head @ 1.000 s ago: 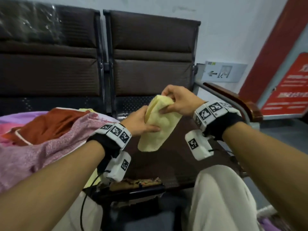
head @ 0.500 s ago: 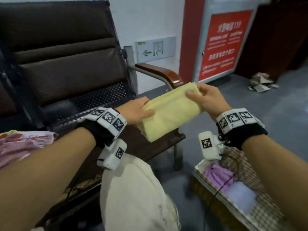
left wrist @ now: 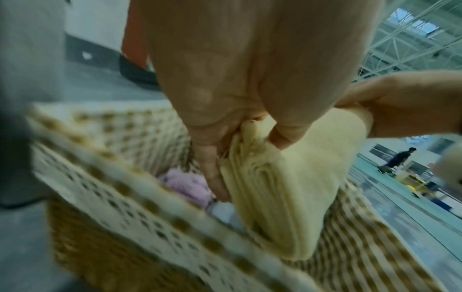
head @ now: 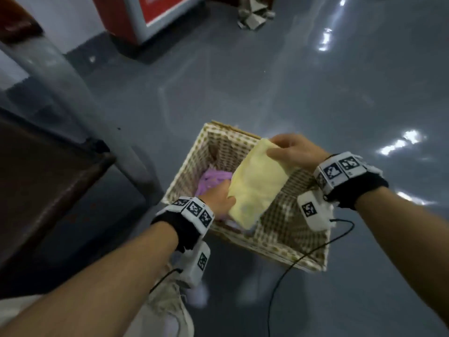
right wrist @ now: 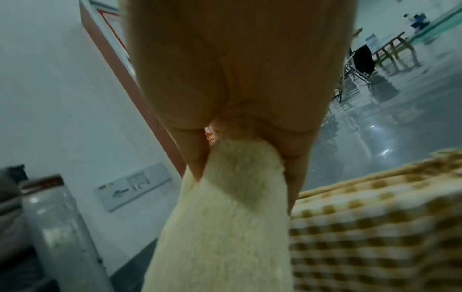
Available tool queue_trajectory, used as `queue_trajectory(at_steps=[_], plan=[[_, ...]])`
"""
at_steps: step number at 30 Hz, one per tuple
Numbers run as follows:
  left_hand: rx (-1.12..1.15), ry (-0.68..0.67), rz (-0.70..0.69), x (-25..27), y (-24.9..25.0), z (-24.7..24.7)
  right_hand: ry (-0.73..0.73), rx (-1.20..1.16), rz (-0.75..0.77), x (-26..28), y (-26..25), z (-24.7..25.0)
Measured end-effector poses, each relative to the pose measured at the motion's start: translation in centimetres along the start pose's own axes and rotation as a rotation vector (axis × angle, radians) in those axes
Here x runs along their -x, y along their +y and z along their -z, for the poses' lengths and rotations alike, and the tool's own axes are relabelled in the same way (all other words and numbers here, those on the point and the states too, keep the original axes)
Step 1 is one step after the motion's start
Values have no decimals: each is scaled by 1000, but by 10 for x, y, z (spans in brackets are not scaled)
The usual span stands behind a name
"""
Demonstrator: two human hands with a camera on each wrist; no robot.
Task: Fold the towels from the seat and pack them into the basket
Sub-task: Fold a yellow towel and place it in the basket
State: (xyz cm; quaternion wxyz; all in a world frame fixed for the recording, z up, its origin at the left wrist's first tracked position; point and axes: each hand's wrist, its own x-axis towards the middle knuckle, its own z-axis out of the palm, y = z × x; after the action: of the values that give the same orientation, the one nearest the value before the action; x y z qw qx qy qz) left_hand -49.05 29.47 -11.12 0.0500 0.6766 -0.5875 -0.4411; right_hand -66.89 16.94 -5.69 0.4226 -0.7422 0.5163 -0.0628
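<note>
Folded yellow towel held over the open basket, tilted, its lower end dipping inside the basket walls. Not clear whether that end touches the bottom.

Left hand grips the towel's lower left side. In the left wrist view the fingers curl round the stacked folded edges, thumb on the other face of the yellow towel.

Right hand holds the upper end, near the far right part of the basket. In the right wrist view the fingers and thumb pinch the top of the towel, which hangs down from them.

Basket stands on the grey floor, lined with checked brown-and-cream cloth; the woven wall shows in the left wrist view. A purple towel lies in it at the left, partly behind the left hand, with a pale item just beside it; too blurred to tell what.

Dark seat with a grey metal leg at left. Red-and-white stand and crumpled paper lie further off on the floor. Marker bands and white camera boxes on both wrists, cables trailing.
</note>
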Motion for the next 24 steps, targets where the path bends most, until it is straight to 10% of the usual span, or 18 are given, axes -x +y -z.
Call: queue_trajectory(at_steps=[9,16,24], plan=[[-187,-354,-78,-52,14,-62,-245,625,-251,-35,83,-33],[-40,-41,-33,-20,-26,-4,-330,789,-295,-44,68,-51],[72,408,7,89,-65,119,-183,682,278,-47,-100,-83]])
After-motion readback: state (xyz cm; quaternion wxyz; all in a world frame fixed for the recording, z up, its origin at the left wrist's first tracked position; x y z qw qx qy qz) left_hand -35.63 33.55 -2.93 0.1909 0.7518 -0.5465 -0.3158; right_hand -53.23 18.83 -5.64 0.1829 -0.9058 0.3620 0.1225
